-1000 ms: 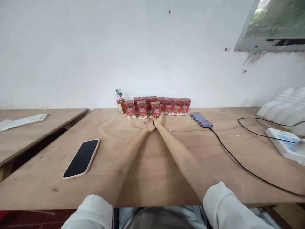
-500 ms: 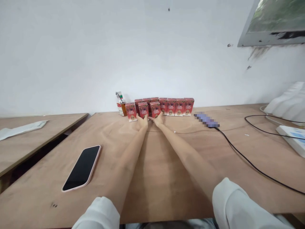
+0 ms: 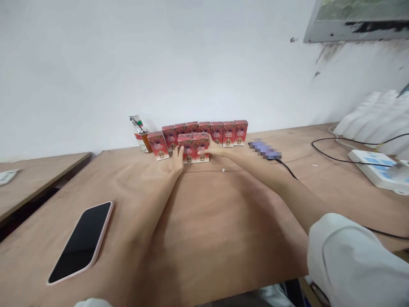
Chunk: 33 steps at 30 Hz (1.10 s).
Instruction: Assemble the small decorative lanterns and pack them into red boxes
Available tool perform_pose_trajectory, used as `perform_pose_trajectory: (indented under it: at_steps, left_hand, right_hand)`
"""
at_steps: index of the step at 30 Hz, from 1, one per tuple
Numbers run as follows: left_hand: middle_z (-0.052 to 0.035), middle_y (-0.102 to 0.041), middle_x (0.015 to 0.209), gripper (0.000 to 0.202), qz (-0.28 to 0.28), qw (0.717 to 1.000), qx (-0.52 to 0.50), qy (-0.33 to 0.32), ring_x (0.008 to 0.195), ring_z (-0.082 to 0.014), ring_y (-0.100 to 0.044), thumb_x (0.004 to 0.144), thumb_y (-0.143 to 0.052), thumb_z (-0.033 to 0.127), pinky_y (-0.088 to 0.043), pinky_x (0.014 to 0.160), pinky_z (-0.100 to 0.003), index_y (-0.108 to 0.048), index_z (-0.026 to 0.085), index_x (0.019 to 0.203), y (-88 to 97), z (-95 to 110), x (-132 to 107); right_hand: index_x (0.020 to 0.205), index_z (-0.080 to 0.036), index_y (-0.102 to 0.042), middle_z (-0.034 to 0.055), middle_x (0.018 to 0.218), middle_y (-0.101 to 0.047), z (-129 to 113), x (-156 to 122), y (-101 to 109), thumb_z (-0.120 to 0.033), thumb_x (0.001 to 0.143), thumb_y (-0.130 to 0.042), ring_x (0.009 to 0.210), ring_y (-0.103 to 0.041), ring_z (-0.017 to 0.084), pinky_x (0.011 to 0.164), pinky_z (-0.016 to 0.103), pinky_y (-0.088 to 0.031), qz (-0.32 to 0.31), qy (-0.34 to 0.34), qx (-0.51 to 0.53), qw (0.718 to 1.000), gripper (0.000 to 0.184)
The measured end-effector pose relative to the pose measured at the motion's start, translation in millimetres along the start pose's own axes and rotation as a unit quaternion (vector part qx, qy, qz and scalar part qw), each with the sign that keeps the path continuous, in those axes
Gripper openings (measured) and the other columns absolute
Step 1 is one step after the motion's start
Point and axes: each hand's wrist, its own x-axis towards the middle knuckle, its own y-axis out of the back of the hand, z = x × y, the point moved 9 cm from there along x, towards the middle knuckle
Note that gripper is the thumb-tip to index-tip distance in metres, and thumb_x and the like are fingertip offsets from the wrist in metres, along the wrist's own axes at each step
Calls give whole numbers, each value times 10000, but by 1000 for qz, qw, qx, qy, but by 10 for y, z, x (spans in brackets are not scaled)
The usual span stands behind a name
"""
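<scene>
Two small red printed cardboard boxes stand upright side by side in front of a row of similar ones. My left hand (image 3: 178,159) is pressed to the outer side of the left box (image 3: 189,155), its fingers curled along the edge. On the other side, my right hand (image 3: 215,148) grips the right box (image 3: 202,142), with the thumb across its front. Behind them, several red boxes (image 3: 229,134) are lined up near the wall. One more red box (image 3: 157,146) stands tilted slightly at the left, apart from the front pair.
Left of the boxes stands a bottle-like container with amber sides (image 3: 145,141). A phone (image 3: 81,243) lies front left on the wooden table (image 3: 204,238). To the right are a blurred purple device (image 3: 265,149) with a black cable, a white scale-like device (image 3: 377,164) and stacked white forms (image 3: 367,117).
The two front boxes, apart before, now stand against each other between my hands. My right hand has moved to the outer side of its box. The camera view has turned rightward.
</scene>
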Motion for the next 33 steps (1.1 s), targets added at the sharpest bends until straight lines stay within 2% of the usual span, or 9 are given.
perform_pose_trajectory:
  at_steps: [3,6,10,13,17,22,25,28,33]
  left_hand:
    - [-143,-427,1373,567,-15,1000,-12,-12,1343,-245,-333,860,-390,581,-198,1138,-411,-435,166,1244,-89,95,-39]
    - [-130,-440,1343,555,-52,996,-52,-59,1322,-237,-349,844,-429,591,-219,1130,-389,-425,179,1216,-316,293,-106]
    - [-114,-484,1256,559,-138,978,-122,-97,1250,-244,-413,779,-579,548,-295,1084,-403,-416,184,1170,-709,530,-271]
    - [-91,-477,1248,580,-188,966,-163,-66,1211,-244,-446,730,-658,480,-352,1039,-410,-401,210,1174,-872,541,-383]
    - [-67,-490,1239,531,-170,966,-192,-11,1205,-241,-451,754,-621,464,-374,1016,-403,-419,243,1193,-804,412,-400]
    - [-57,-541,1171,365,-49,974,-208,73,1157,-230,-490,831,-450,500,-430,914,-369,-505,253,1093,-549,176,-325]
    - [-58,-583,1072,344,-24,975,-202,94,1092,-215,-530,835,-414,509,-445,862,-342,-527,235,1011,-490,150,-336]
    - [-62,-597,1010,312,-19,982,-176,61,1051,-212,-548,831,-424,480,-435,888,-350,-528,214,959,-436,266,-387]
    - [-87,-579,1051,264,-9,998,-10,-60,1050,-237,-524,825,-476,406,-399,936,-407,-503,204,993,-218,598,-590]
  right_hand:
    - [1451,-253,-43,144,1495,-259,-447,3,237,-662,640,-664,1364,-294,302,1109,521,-247,23,88,-80,993,1101]
    - [1444,-238,-170,134,1481,-313,-865,42,236,-716,659,-603,1343,-320,339,1089,536,-257,-26,144,-255,956,1016]
    - [1361,-203,-365,159,1271,-558,-860,22,74,-741,739,-477,1131,-544,356,937,511,-401,-144,60,-457,875,830]
    - [1327,-165,-389,184,1219,-581,-803,-87,90,-768,752,-410,1081,-573,360,875,480,-428,-135,38,-531,836,834]
    - [1225,-109,-449,216,1142,-596,-708,-235,216,-804,754,-323,1024,-589,374,812,450,-435,-84,17,-565,821,849]
    - [1126,-91,-482,202,1063,-606,-870,-372,337,-809,750,-322,965,-600,338,810,411,-414,-78,91,-569,813,826]
    - [1138,-126,-492,155,1042,-618,-1157,-420,837,-821,724,-363,910,-602,303,773,388,-419,-33,110,-553,825,820]
    - [1140,-140,-517,145,1019,-624,-1373,-460,1595,-838,688,-393,879,-590,303,743,397,-418,7,117,-556,823,841]
    - [1113,-203,-547,158,1051,-632,-1156,-409,2662,-712,794,-399,996,-544,323,816,424,-381,91,108,-548,825,618]
